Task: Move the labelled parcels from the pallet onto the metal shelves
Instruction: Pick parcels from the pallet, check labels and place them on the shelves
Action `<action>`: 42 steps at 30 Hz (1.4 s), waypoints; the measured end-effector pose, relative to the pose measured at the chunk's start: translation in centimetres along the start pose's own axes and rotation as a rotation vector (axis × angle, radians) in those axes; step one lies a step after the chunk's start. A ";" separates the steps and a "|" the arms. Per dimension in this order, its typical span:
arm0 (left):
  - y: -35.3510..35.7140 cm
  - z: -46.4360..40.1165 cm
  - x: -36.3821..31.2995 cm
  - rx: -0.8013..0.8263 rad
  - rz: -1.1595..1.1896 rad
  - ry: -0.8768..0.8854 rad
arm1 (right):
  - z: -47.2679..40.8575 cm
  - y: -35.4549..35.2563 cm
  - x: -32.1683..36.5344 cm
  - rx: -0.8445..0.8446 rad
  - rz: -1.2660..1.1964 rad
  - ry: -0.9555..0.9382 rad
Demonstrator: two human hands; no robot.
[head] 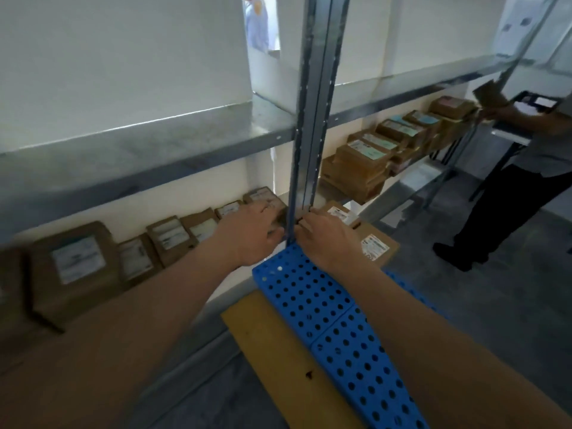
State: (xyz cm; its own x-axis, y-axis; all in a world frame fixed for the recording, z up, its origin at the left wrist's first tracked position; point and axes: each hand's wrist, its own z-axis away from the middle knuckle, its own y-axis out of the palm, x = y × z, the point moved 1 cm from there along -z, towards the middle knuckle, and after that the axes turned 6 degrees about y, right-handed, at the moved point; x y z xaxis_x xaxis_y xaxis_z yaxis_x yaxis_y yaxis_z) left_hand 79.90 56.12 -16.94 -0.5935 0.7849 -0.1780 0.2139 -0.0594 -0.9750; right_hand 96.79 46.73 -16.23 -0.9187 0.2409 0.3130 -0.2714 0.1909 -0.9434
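Observation:
A row of brown labelled parcels [168, 238] stands on the lowest metal shelf [102, 308] at the left. My left hand [250, 235] grips the rightmost parcel [263, 198] of that row, right beside the shelf's upright post [309, 119]. On the other side of the post, my right hand [328, 241] has its fingers curled at the post's foot; the post hides what they touch. Below both hands lies the blue perforated pallet [309, 300]. Two labelled parcels [376, 247] rest on it just right of my right hand.
More labelled parcels [359, 168] are stacked on the shelf bay to the right. A person [510, 193] stands at the right with a parcel and a clipboard. A yellow-brown board [278, 351] lies beside the pallet. Another person shows behind the shelves at the top.

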 end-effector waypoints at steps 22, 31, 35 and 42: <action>-8.3 33.7 6.4 -0.019 -0.105 -0.629 | 11.6 5.8 27.7 0.160 -0.085 -0.554; -10.0 46.4 7.2 -0.015 -0.112 -0.904 | 17.7 9.4 37.8 0.276 -0.158 -0.815; -10.4 50.8 7.3 -0.053 -0.101 -1.070 | 19.4 10.7 42.0 0.361 -0.190 -0.953; -12.1 57.3 7.6 -0.155 -0.098 -1.300 | 20.7 11.8 48.9 0.434 -0.178 -1.164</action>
State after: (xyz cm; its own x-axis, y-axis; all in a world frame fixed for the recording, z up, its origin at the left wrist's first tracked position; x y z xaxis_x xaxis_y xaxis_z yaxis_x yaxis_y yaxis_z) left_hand 28.34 27.42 -14.13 -0.9021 -0.3876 -0.1898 0.1623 0.1029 -0.9814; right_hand 42.76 41.03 -14.30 -0.5076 -0.7801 0.3658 -0.2866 -0.2475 -0.9255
